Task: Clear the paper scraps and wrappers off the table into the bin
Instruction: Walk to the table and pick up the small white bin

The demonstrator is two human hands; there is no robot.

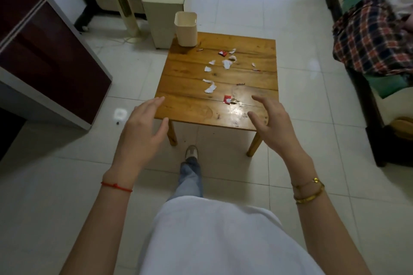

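1. Wooden planks make up the small table (245,51) in the head view. A cream bin (186,29) stands upright on its far left corner, mouth open.
2. White paper scraps (210,88) lie scattered across the middle of the top. One red wrapper (222,53) lies near the bin and another red wrapper (227,99) sits close to the near edge. A few thin slivers lie further right.
3. The left hand (143,123) hangs beside the near left corner, fingers spread and holding nothing. The right hand (272,118) hovers over the near right part of the top, also spread and empty. Neither touches the table.
4. Judged from this, nothing has been cleared yet; the reach is only starting.
5. Risks: the scraps look light and flat, so a quick sweep could waft them off the edge onto the tiled floor (290,6). Pinching them off the glossy wood may miss the thinnest slivers. The bin looks light and sits right at the corner, so a push toward it could tip it or shove it off.
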